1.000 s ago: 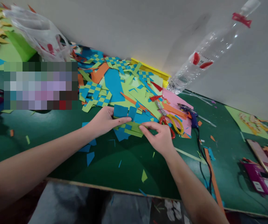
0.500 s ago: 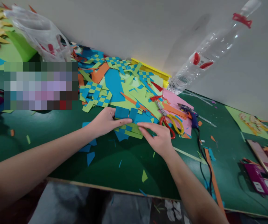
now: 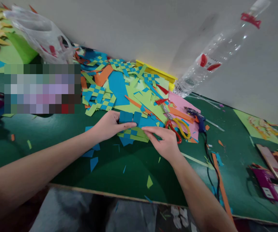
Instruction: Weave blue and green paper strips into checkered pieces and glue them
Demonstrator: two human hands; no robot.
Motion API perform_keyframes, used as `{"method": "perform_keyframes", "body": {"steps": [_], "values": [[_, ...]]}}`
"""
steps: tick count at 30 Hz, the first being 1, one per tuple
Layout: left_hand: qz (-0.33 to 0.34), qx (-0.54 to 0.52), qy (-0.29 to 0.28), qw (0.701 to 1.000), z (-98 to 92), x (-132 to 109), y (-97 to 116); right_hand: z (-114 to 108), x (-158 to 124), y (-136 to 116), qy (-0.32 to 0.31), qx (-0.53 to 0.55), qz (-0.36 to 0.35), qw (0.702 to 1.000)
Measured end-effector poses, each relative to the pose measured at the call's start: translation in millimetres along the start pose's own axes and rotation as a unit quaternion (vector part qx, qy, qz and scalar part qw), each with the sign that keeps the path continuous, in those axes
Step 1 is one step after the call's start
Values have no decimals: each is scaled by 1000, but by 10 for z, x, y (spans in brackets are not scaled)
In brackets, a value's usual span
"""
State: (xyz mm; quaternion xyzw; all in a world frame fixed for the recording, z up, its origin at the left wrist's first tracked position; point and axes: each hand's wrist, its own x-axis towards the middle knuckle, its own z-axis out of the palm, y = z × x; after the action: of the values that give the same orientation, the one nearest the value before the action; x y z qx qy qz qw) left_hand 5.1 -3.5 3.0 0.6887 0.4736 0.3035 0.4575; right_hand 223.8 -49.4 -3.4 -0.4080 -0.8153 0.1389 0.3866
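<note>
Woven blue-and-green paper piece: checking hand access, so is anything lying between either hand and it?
Nothing visible does. The left hand grips the woven paper piece at its left edge, and the right hand touches its right edge. The scissors lie off to the right, apart from it.

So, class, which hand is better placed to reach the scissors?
Probably the right hand: the scissors lie just beside it, while the left hand rests on the woven paper piece farther away.
</note>
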Motion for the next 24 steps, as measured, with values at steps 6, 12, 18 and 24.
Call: {"method": "perform_keyframes", "body": {"steps": [6,12,18,24], "values": [[7,-98,10,995,9,17,-54,9,3,16,37,-12,27,999],[38,-29,65,997,-31,43,-113,-1,2,36,63,-20,37,997],[35,-20,62,997,-38,50,-137,-1,11,27,59,-20,15,998],[38,0,60,997,-36,48,-154,6,3,34,49,-30,-10,998]]}}
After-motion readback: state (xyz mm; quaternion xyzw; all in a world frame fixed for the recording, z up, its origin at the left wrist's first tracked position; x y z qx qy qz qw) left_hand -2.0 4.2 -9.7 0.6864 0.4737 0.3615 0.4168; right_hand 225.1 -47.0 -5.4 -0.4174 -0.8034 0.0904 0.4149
